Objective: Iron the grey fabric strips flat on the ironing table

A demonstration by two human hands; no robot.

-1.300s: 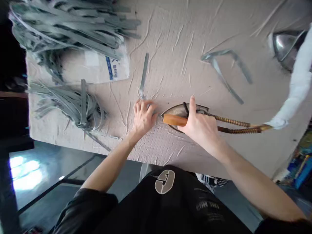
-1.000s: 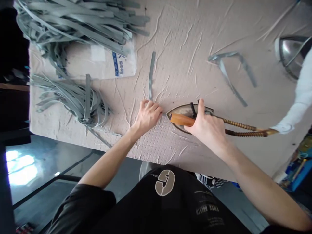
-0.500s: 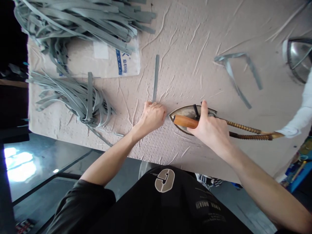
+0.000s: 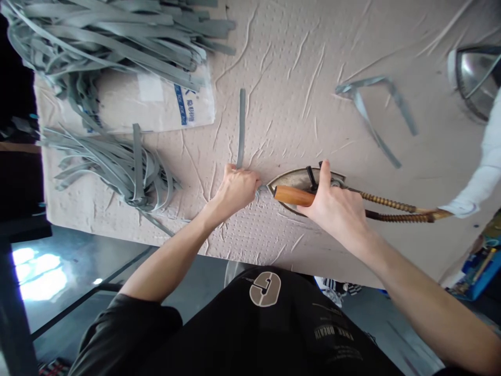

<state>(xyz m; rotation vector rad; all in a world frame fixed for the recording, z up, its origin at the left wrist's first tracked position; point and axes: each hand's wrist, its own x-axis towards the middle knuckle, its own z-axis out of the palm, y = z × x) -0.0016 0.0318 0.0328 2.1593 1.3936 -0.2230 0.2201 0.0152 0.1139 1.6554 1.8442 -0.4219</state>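
My left hand (image 4: 238,187) is closed on a narrow grey-green fabric strip (image 4: 241,125). One length of the strip runs away from me over the padded table (image 4: 297,245); a short bit shows between my fingers and the tip of the iron. My right hand (image 4: 340,205) grips the wooden handle of a steam iron (image 4: 291,180), its thumb pointing up beside the black lever. The iron rests on the table with its pointed end toward my left hand. Whether the strip continues beneath the iron is hidden.
A big heap of strips (image 4: 117,36) lies back left on a clear plastic bag (image 4: 156,104). A tied bundle of strips (image 4: 117,162) sits nearer me. Folded loose strips (image 4: 370,102) lie right of centre. Ribbed hoses (image 4: 395,209) trail from the iron; a metal object (image 4: 477,78) stands far right.
The gap between my left hand and the iron's tip has widened slightly, and a bit of strip now shows there. The whole view has shifted a little. Both hands keep their hold.
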